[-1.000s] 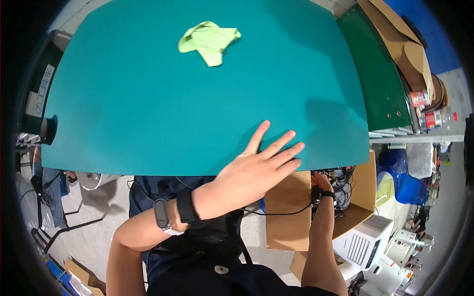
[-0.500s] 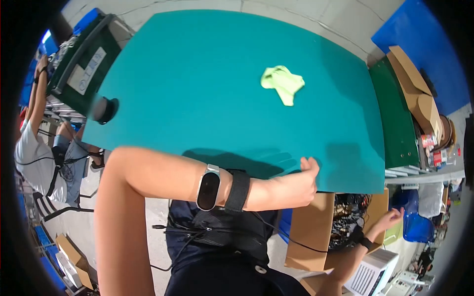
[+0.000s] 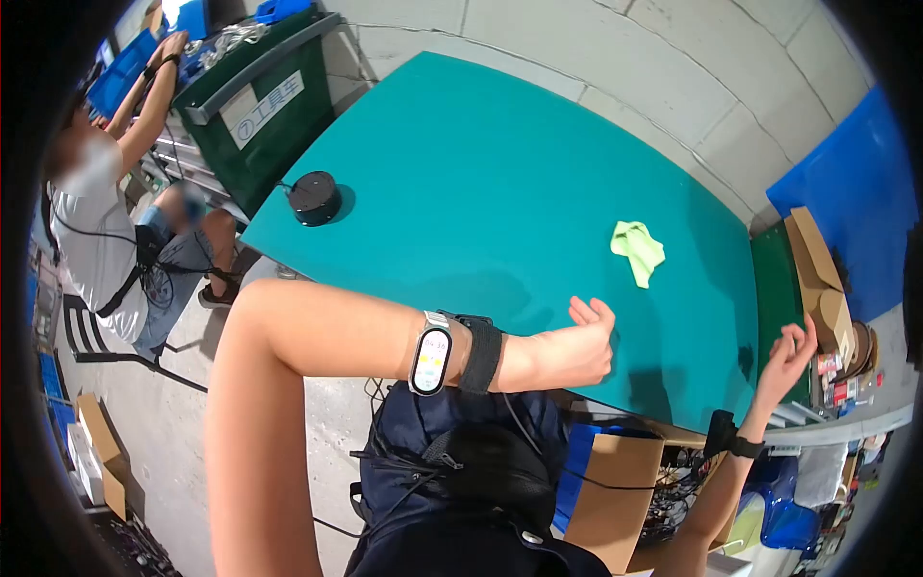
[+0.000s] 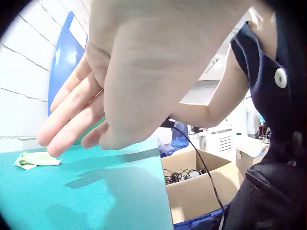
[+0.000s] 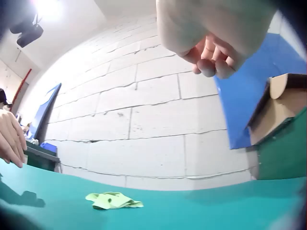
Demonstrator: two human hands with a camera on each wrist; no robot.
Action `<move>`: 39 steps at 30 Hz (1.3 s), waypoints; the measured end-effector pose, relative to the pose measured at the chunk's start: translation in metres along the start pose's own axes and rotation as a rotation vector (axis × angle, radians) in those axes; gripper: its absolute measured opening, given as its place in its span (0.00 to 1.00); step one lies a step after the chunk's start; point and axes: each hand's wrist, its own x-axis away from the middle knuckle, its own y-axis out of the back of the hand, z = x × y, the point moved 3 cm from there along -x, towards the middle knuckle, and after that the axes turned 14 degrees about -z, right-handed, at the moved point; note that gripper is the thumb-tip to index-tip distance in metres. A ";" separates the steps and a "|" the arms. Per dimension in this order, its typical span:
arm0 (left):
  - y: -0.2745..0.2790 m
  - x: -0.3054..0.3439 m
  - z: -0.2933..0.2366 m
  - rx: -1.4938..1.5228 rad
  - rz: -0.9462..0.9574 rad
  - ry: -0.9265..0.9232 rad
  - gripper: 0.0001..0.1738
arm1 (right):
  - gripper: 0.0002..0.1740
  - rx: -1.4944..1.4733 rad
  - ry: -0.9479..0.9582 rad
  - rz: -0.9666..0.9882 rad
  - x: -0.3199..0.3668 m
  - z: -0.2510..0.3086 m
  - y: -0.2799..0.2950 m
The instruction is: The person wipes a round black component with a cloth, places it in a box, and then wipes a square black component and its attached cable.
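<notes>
My left hand (image 3: pixel 562 354) hovers over the front edge of the green table (image 3: pixel 461 192), holding nothing. In the left wrist view its fingers (image 4: pixel 72 112) are extended and relaxed. Off the table's right edge, my right hand (image 3: pixel 784 367) is raised with nothing in it. Its fingers (image 5: pixel 211 64) curl loosely in the right wrist view. A crumpled light green cloth (image 3: pixel 637 252) lies on the right half of the tabletop, apart from both hands. Toward the left edge sits a round black object (image 3: pixel 314 197).
A cardboard box (image 3: pixel 611 490) of tangled black cables stands below the table's front edge. To the left, a seated person (image 3: pixel 101 231) reaches into a green cart (image 3: pixel 260 115). Another open carton (image 3: pixel 817 279) is at the right, and a block wall (image 3: pixel 596 58) runs behind.
My right hand has come up out of the cable box to the table's right side. My left hand has left its spread pose, its fingers now relaxed. The head view has turned left.
</notes>
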 end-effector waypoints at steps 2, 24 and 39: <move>-0.003 0.013 0.005 -0.006 0.026 0.028 0.17 | 0.19 0.038 0.051 0.186 0.000 0.025 -0.042; -0.019 0.307 0.077 0.090 0.498 1.670 0.43 | 0.29 0.224 0.233 0.984 0.064 0.023 -0.203; -0.054 0.102 0.118 0.678 -0.205 1.162 0.44 | 0.05 -0.042 -0.137 0.763 0.040 0.066 -0.213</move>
